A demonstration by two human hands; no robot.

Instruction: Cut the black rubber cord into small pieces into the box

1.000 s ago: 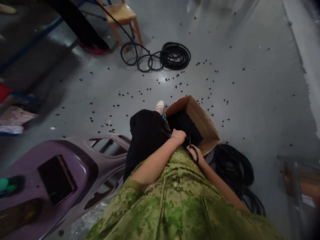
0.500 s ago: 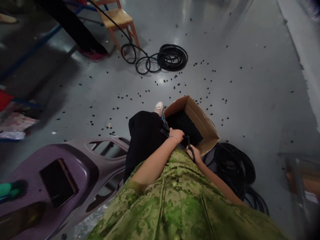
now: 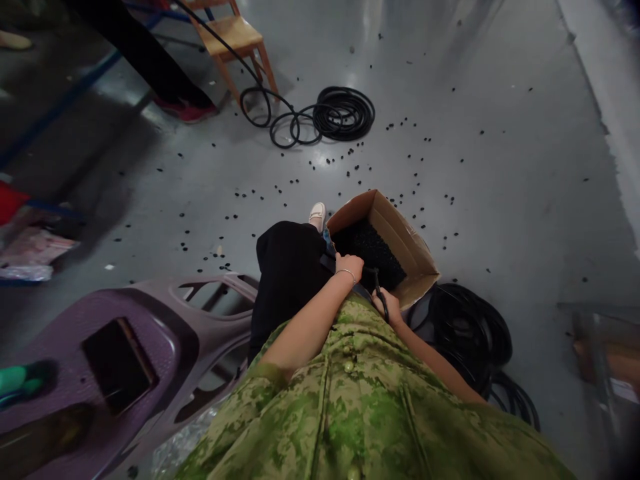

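Observation:
My left hand point(image 3: 350, 266), with a thin bracelet at its wrist, is closed round a dark strip at the near left edge of a cardboard box point(image 3: 423, 263). Just right of it, my right hand point(image 3: 389, 305) grips a black hose point(image 3: 383, 303) whose bent end points up toward the box. Many small black pieces point(image 3: 373, 247) fill the bottom of the open box, which leans against my legs. What lies between the two hands is dark and too small to make out.
Coiled black hose point(image 3: 344, 113) lies ahead near a wooden chair point(image 3: 235, 35) and a person's leg. More coils point(image 3: 470, 333) are at the right. A purple plastic chair point(image 3: 165, 333) at the left holds a phone point(image 3: 120, 365). Small black pieces dot the floor.
My left hand has shifted slightly left, away from the tip of the black hose. My right hand is nearly where it was.

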